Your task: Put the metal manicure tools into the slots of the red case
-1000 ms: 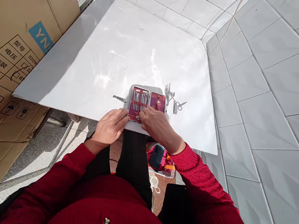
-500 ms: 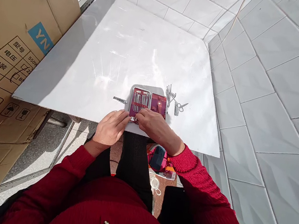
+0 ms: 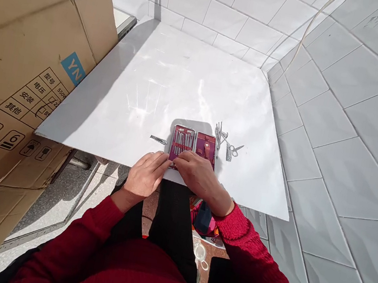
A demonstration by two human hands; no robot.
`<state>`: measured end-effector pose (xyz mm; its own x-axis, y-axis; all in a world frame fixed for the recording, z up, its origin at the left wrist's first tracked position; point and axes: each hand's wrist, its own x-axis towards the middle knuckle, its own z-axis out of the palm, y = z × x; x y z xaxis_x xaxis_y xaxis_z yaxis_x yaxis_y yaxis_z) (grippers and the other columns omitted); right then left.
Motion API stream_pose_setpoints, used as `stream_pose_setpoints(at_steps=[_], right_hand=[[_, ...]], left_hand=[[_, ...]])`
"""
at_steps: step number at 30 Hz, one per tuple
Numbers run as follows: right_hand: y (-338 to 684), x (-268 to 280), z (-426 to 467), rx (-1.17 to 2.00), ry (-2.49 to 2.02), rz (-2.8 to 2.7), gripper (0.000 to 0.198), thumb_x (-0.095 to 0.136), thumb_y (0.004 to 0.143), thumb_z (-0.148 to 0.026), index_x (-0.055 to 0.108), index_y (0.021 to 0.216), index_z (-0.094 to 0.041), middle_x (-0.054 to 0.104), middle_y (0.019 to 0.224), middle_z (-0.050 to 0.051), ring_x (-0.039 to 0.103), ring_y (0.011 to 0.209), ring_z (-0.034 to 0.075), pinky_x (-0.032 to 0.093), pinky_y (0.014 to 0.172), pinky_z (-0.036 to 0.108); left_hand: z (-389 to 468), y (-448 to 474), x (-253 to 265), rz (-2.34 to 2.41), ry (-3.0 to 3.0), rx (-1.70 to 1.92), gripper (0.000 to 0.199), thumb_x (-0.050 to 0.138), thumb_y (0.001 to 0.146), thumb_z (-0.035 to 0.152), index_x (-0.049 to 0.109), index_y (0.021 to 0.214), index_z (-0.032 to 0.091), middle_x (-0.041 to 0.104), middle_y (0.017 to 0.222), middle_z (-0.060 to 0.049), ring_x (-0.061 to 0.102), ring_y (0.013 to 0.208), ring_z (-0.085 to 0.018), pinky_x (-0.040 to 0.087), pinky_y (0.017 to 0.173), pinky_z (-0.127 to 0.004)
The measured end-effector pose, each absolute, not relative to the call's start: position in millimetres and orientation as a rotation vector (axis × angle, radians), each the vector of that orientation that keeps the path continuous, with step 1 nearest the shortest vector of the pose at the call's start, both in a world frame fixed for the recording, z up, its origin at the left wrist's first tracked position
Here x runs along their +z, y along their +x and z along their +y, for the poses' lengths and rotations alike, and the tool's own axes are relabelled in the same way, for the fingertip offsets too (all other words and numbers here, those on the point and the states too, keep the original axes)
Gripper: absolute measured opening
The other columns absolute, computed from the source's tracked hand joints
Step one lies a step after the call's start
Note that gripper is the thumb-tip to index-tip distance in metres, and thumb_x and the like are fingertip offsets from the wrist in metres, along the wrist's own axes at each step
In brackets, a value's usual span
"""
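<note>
An open manicure case [image 3: 204, 163] with a dark red lining lies near the table's front edge. Slim metal tools [image 3: 184, 140] stand in a row under a strap in its left half; the right half has a red flap. My left hand [image 3: 147, 173] is closed at the case's near left corner, fingers together against it. My right hand [image 3: 201, 175] reaches over the near edge of the left half, fingertips pinched by a small shiny metal piece; what they hold is hidden. A nail clipper [image 3: 158, 140] lies left of the case. Small scissors [image 3: 235, 150] and other metal clippers [image 3: 220, 136] lie right of it.
The white table [image 3: 180, 82] runs back to a tiled wall. A large cardboard box [image 3: 35, 62] stands along the left, and another tiled wall [image 3: 352, 120] closes the right. Below the table edge, a bag with a dark pouch [image 3: 203, 219] shows by my legs.
The view has tilted, so everything sits lower and slightly right in the picture. Both hands stay at the near edge of the case, with little change in their grip.
</note>
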<state>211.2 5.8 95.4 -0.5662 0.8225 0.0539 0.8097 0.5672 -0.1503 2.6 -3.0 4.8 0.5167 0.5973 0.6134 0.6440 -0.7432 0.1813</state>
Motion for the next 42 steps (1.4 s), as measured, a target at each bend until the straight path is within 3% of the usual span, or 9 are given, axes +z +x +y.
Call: stream_pose_setpoints(at_steps=[7,16,27,42], right_hand=[[166,112,53,0.175,-1.583,-2.602,0.022,0.055,0.107,-0.022,0.075,0.108,-0.013,0.072,0.115,0.013,0.065,0.109,0.024,0.045,0.087,0.031],[140,119,79,0.166,-1.646,-2.863,0.029,0.049,0.100,-0.008,0.078,0.103,-0.006,0.074,0.104,0.020,0.068,0.094,0.026,0.044,0.080,0.034],[145,125,79,0.238,-1.586,-2.910,0.029,0.051,0.098,-0.010,0.079,0.101,-0.006,0.075,0.099,0.017,0.062,0.083,0.022,0.040,0.077,0.034],[146,118,77,0.219,-1.471,-2.939,0.031,0.047,0.100,-0.007,0.077,0.102,-0.006,0.073,0.098,0.018,0.065,0.083,0.023,0.041,0.075,0.034]], left_hand=[[-2,3,6,-1.064,-2.653,-1.116,0.046,0.050,0.103,0.014,0.060,0.147,0.015,0.069,0.142,-0.015,0.062,0.137,-0.029,0.053,0.112,-0.047],[-2,3,4,-1.039,-2.672,-1.155,0.048,0.053,0.101,0.012,0.058,0.149,0.015,0.071,0.140,-0.015,0.064,0.135,-0.031,0.054,0.112,-0.050],[-2,2,3,-1.031,-2.688,-1.164,0.046,0.053,0.101,0.012,0.061,0.146,0.014,0.070,0.142,-0.017,0.062,0.139,-0.030,0.053,0.114,-0.050],[-4,3,6,-1.138,-2.716,-1.111,0.048,0.049,0.103,0.015,0.062,0.149,0.022,0.069,0.145,-0.011,0.060,0.140,-0.028,0.052,0.116,-0.047]])
